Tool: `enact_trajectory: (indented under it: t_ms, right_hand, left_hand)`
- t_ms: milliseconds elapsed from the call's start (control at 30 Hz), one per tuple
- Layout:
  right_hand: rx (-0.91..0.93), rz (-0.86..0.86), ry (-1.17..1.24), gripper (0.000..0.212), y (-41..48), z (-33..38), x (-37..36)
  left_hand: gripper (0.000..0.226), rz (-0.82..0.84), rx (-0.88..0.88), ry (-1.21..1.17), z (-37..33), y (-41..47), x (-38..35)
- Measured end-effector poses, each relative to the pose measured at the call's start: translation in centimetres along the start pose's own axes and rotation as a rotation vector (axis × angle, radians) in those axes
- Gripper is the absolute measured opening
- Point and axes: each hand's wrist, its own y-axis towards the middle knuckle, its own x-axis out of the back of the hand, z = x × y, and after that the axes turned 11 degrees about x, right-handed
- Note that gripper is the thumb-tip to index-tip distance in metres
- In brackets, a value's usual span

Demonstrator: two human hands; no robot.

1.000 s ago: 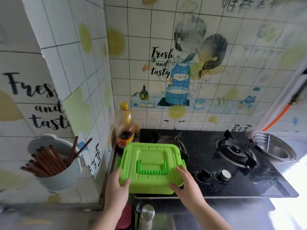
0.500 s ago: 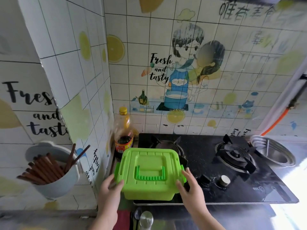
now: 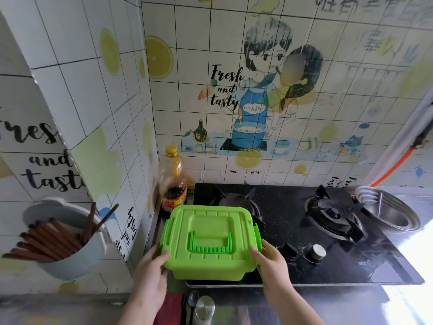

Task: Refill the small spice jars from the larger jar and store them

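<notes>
At the front left corner of the black gas stove (image 3: 293, 207), a bright green box (image 3: 210, 240) with a clipped lid and a flat-folded handle sits between two hands. Whether its base rests on the glass or is held just above it cannot be told. The left hand (image 3: 150, 277) grips the box's near left corner, fingers curled against the side wall. The right hand (image 3: 271, 266) grips the right side by the latch, thumb lying on the lid's edge and fingers wrapped round the side. The box covers the front part of the left burner.

Just behind it, off the stove's back left corner, stands a plastic bottle (image 3: 173, 181) with a yellow cap and dark liquid in its lower part. Two knobs (image 3: 317, 251) sit near the stove's front edge, right of the box. Beyond the right edge lie stacked steel bowls (image 3: 389, 212). On the left wall hangs a pale holder (image 3: 70, 261) filled with dark chopsticks (image 3: 51, 238). Below the stove's front edge, between the forearms, a metal cap (image 3: 204, 308), a spoon (image 3: 193, 299) and a red cloth (image 3: 171, 308) show.
</notes>
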Motion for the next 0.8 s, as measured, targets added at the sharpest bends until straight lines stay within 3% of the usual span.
enact_trajectory:
  t_ms: [367, 633, 800]
  right_hand:
    - [0.224, -0.020, -0.503, 0.046, -0.8, 0.9, -1.3]
    - [0.206, -0.004, -0.498, 0.047, -1.1, 0.9, -1.4]
    - [0.277, -0.043, -0.565, 0.042, -1.6, 2.5, -1.4]
  left_hand:
    - [0.041, -0.093, -0.255, 0.214, 0.3, -0.9, -0.5]
    - [0.039, -0.175, -0.340, 0.383, 0.4, -2.0, -1.4]
    - [0.053, -0.202, -0.400, 0.568, -1.0, -3.3, -2.1]
